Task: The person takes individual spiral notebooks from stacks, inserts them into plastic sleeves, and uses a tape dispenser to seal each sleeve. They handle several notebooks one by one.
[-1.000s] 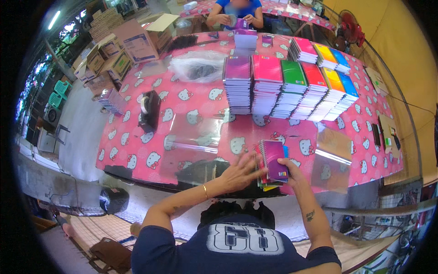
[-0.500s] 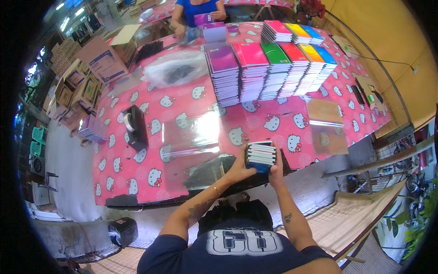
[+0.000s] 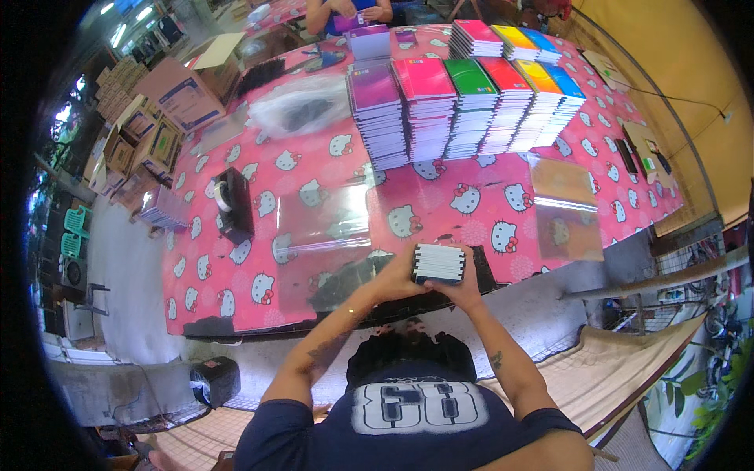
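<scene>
A small bundle of notebooks [image 3: 438, 264] is held between my two hands just over the table's front edge, its white page edges and dark spines facing up. My left hand [image 3: 400, 276] wraps its left side, and my right hand [image 3: 465, 286] closes on the right side and lower corner. Beyond the bundle stand tall notebook stacks with purple [image 3: 375, 88], pink [image 3: 426, 80], green [image 3: 472, 77], red [image 3: 509, 74], yellow [image 3: 540, 78] and blue [image 3: 564, 81] covers. Clear plastic sleeves lie to the left [image 3: 323, 220] and right [image 3: 567, 220] of my hands.
The table has a pink patterned cover [image 3: 259, 294]. A black tape dispenser [image 3: 232, 206] and a crumpled plastic bag [image 3: 302, 106] stand on its left part. Cardboard boxes [image 3: 184, 94] are farther left. Across the table, a person in blue [image 3: 345, 16] handles a purple notebook.
The notebook bundle has levelled out and shifted slightly left and nearer the table edge's middle, both hands still around it. The person opposite has raised one hand to the purple notebook.
</scene>
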`<state>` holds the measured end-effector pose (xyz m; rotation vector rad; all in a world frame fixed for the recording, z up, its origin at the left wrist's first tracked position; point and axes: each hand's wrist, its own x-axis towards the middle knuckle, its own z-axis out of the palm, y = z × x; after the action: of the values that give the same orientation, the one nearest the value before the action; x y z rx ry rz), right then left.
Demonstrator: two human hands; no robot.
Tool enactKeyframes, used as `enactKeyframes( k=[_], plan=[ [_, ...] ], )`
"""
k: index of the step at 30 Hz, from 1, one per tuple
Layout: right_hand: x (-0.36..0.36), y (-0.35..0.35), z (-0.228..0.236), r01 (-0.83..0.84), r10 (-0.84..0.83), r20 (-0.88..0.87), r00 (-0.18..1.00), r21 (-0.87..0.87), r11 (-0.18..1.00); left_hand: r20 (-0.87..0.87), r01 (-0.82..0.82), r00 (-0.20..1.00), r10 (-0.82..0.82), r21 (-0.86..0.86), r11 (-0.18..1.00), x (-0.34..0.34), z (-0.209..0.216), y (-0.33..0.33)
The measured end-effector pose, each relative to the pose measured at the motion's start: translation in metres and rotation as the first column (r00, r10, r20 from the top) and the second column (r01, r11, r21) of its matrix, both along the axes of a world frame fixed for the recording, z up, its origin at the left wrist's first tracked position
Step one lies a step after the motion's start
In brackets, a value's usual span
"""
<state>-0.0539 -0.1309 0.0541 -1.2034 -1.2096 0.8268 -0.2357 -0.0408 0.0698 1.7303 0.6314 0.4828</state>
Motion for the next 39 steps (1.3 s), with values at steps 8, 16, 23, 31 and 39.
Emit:
enactKeyframes(
  k=[8, 16, 23, 31, 39],
  plan=[
    [0.021, 0.0, -0.047, 0.019, -0.017, -0.098, 0.995, 0.013, 1.0, -0.394, 0.277, 0.914, 0.1, 0.783, 0.556, 0.038, 0.092, -0.026],
    [-0.029, 0.011, 0.032, 0.013, -0.007, 0.065, 0.998, -0.09, 0.996, -0.201, -0.125, 0.924, 0.326, 0.648, 0.752, -0.023, 0.091, -0.002],
    [-0.128, 0.087, 0.032, -0.435, 0.135, -0.508, 0.851, -0.536, 0.724, -0.258, -0.805, 0.593, 0.763, -0.158, 0.572, -0.169, 0.021, 0.042],
    [-0.162, 0.148, -0.013, -0.274, 0.151, -0.247, 0.957, -0.604, 0.748, -0.407, -0.681, 0.38, 0.83, 0.484, 0.549, -0.202, -0.01, 0.092],
    [-0.168, 0.139, -0.015, -0.212, 0.032, -0.298, 0.954, -0.594, 0.776, -0.309, -0.774, 0.596, 0.741, 0.023, 0.632, -0.239, -0.025, 0.103]
  ],
)
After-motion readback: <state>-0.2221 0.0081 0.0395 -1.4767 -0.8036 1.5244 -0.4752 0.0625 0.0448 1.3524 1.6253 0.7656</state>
